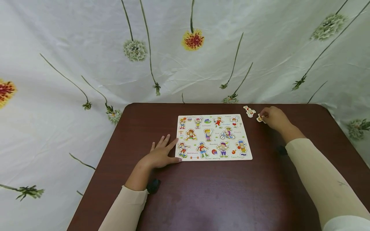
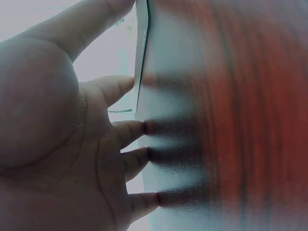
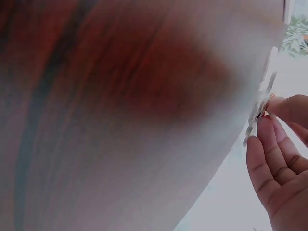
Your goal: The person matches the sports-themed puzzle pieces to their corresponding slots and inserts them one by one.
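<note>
A white puzzle board (image 1: 214, 138) with colourful sports figures and printed words lies flat on the dark table. My left hand (image 1: 160, 155) is spread at its left side, thumb near the lower left corner and index finger at the left edge. In the left wrist view, the thumb and index fingertips meet the board's edge (image 2: 140, 57), while the other fingertips rest on the table. Beyond the board's upper right corner, my right hand (image 1: 274, 118) pinches a small puzzle piece (image 1: 259, 118). The right wrist view shows this piece (image 3: 257, 115) edge-on between thumb and fingers.
Another loose figure piece (image 1: 249, 111) lies at the far side of the table, between the board and my right hand. Dark reddish-brown table (image 1: 219, 192) extends in front of the board. A white cloth with printed flowers (image 1: 173, 70) hangs behind the table's far edge.
</note>
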A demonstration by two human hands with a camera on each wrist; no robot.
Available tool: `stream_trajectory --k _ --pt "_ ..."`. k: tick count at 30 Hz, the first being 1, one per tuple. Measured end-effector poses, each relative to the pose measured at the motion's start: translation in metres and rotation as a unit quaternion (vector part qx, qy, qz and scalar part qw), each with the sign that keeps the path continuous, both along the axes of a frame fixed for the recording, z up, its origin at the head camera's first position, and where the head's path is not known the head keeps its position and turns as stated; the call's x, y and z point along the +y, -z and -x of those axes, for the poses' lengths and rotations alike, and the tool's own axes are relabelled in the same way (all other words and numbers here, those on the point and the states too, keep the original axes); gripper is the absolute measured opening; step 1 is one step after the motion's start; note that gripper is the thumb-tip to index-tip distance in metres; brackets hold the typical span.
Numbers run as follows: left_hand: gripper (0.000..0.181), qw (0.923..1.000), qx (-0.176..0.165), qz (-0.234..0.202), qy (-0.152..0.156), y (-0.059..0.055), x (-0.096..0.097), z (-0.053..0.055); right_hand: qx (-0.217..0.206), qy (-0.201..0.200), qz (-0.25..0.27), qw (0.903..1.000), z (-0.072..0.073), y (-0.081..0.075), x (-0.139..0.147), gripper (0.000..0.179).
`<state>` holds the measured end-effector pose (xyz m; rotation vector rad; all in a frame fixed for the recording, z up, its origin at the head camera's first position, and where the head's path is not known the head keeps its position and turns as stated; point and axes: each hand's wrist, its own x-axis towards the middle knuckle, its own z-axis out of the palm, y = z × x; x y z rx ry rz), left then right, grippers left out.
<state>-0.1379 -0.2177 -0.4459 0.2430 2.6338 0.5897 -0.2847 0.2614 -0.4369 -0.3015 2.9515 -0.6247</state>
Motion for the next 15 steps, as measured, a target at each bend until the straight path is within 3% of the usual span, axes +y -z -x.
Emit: stream_trajectory --k 15 --pt "0.093 1.0 -0.004 -0.001 0.003 -0.002 0.001 0.0 0.051 0.037 0.047 0.9969 -0.022 -0.017 -0.021 0.025"
